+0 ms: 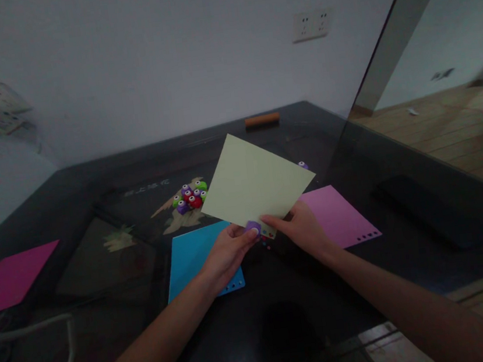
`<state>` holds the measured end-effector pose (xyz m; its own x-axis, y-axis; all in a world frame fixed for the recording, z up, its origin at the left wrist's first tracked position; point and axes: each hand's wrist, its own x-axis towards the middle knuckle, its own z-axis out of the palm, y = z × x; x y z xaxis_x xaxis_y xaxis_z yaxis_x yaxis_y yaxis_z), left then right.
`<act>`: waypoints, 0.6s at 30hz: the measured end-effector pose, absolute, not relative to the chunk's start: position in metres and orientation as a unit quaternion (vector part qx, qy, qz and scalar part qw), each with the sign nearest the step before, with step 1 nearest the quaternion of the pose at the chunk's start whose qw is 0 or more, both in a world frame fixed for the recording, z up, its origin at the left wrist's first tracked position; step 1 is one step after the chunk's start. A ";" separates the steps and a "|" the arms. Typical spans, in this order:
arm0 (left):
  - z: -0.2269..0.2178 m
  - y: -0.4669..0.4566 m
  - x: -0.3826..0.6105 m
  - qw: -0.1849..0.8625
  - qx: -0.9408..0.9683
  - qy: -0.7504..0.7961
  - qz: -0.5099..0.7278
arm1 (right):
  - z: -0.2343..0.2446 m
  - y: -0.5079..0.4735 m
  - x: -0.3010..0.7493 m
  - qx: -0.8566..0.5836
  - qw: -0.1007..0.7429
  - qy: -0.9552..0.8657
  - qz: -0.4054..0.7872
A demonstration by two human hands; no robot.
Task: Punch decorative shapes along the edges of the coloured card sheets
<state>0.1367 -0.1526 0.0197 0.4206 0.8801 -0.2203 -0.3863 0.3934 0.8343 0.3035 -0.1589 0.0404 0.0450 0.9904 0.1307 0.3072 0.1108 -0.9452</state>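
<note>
My left hand [228, 250] is closed on a small purple craft punch [253, 225], its thumb over the top. The punch sits at the near edge of a pale yellow sheet of paper [257, 182]. That sheet is gripped near the same edge by my right hand [302, 226], thumb on top. A few punched holes show along the edge beside the punch. Tiny paper bits [268, 247] lie just below. Under my left arm is a blue sheet [197, 254] with holes along one edge. A pink sheet [338, 216], also punched along its edge, lies by my right hand.
Several purple, green and red punches [190, 196] cluster behind the blue sheet. Another purple punch [303, 165] is partly hidden by the yellow sheet. A magenta sheet [13, 276] lies far left, a dark flat object [430, 210] right, an orange-brown cylinder [261, 120] at the back.
</note>
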 end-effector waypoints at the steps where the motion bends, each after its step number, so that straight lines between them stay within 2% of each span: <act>1: 0.021 -0.153 0.137 0.758 0.361 0.349 0.417 | 0.040 -0.159 0.303 -0.552 0.467 -0.584 0.369; 11: 0.036 -0.154 0.136 0.670 0.458 0.373 0.449 | 0.044 -0.160 0.307 -0.495 0.508 -0.596 0.376; 15: 0.040 -0.155 0.134 0.590 0.523 0.390 0.476 | 0.048 -0.163 0.314 -0.442 0.535 -0.663 0.281; 18: 0.042 -0.155 0.129 0.501 0.590 0.378 0.508 | 0.057 -0.165 0.321 -0.387 0.521 -0.727 0.222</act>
